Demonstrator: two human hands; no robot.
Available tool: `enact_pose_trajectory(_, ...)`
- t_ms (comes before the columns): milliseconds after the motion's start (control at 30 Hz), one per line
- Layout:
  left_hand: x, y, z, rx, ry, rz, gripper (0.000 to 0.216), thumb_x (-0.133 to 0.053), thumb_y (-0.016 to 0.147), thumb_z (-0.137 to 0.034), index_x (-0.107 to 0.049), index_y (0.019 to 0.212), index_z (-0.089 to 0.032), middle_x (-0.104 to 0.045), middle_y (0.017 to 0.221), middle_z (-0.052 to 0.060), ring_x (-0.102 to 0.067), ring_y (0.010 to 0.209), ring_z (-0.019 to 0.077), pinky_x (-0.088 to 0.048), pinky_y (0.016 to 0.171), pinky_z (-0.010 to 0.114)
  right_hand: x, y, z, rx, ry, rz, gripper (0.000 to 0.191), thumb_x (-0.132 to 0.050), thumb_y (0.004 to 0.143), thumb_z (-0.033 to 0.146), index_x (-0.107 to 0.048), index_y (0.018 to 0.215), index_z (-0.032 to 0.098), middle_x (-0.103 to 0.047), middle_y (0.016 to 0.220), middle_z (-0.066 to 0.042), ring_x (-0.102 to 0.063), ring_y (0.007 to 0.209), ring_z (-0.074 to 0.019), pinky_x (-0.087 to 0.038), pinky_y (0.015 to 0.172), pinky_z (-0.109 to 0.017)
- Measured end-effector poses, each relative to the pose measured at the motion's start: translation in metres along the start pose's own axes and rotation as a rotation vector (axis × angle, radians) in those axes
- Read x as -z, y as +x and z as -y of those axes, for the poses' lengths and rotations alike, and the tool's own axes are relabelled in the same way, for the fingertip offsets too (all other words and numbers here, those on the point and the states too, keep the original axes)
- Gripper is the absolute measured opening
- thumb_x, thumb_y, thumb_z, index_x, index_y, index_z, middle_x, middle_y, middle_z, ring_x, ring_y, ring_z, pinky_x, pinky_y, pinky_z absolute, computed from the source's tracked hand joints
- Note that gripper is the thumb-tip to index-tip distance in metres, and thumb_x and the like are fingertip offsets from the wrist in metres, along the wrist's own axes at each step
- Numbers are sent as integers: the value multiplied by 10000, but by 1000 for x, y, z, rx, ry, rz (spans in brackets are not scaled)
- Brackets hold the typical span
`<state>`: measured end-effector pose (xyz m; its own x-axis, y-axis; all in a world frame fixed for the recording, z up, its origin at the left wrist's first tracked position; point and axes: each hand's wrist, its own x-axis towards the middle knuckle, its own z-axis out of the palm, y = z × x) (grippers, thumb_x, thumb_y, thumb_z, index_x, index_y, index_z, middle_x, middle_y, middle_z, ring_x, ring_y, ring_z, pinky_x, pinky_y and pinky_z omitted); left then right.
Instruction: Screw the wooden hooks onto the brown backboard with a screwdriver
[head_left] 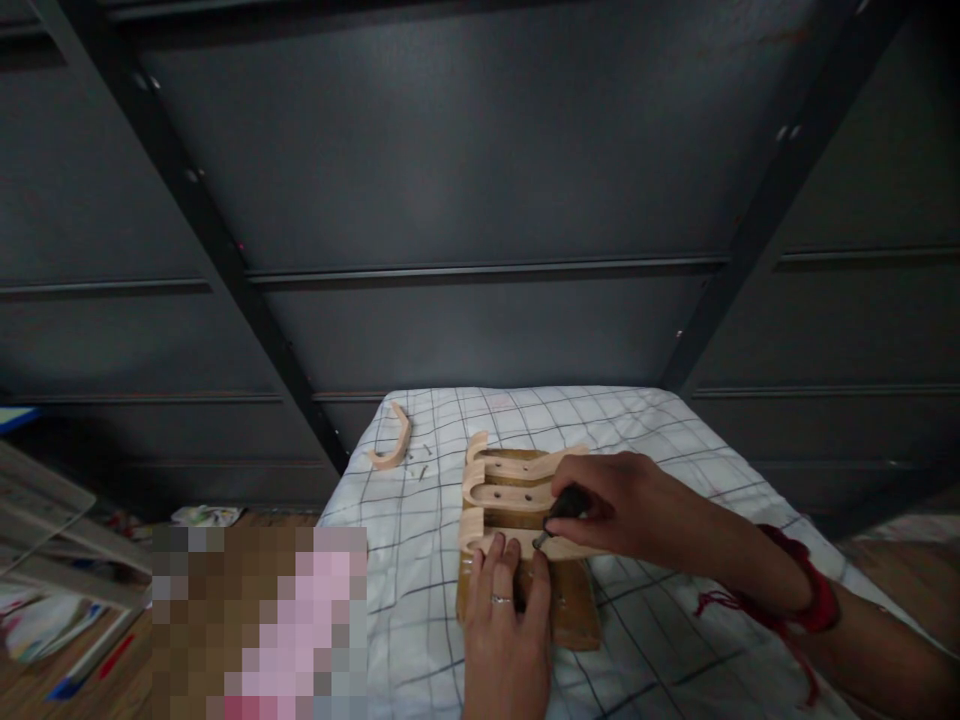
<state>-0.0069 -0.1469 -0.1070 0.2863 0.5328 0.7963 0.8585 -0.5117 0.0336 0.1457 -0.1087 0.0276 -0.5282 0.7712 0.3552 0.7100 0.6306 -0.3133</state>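
My right hand [626,500] is closed round the black handle of a screwdriver [573,502]. The tool slants down, its tip on the nearest pale wooden hook [570,546], where a screw or hole is too small to make out. With fingertips and thumb, my left hand [506,625] holds that same hook against a brown wooden board [577,615]. Two similar pieces, a middle hook [510,496] and a far hook [525,467], lie side by side across the board, with dark holes or screw heads showing.
A loose wooden hook [403,440] lies on the white checked cloth [645,620], left of the board. Beside it are several small screws [420,472]. A dark panelled wall [480,330] rises behind the covered surface. Shelving [67,540] stands on the left.
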Motion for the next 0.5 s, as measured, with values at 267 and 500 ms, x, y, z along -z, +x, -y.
enact_pose_trajectory(267, -1, -2, 0, 5, 0, -2, 281, -369, 817, -117, -562, 1007, -191, -476, 1090, 103, -476, 1032, 258, -482, 788, 420, -17, 11, -3, -135, -242, -108, 221, -509, 781, 323, -492, 615, 177, -533, 547, 8, -493, 499, -125, -336, 478, -244)
enact_pose_trajectory(500, -1, -1, 0, 4, 0, -11, 265, -374, 827, -145, -564, 1005, -194, -491, 1066, 102, -479, 1033, 250, -484, 793, 417, 10, 0, 3, 82, 64, 237, 250, -403, 862, 234, -473, 1089, 155, -534, 1095, -103, -533, 932, -170, -431, 774, -293)
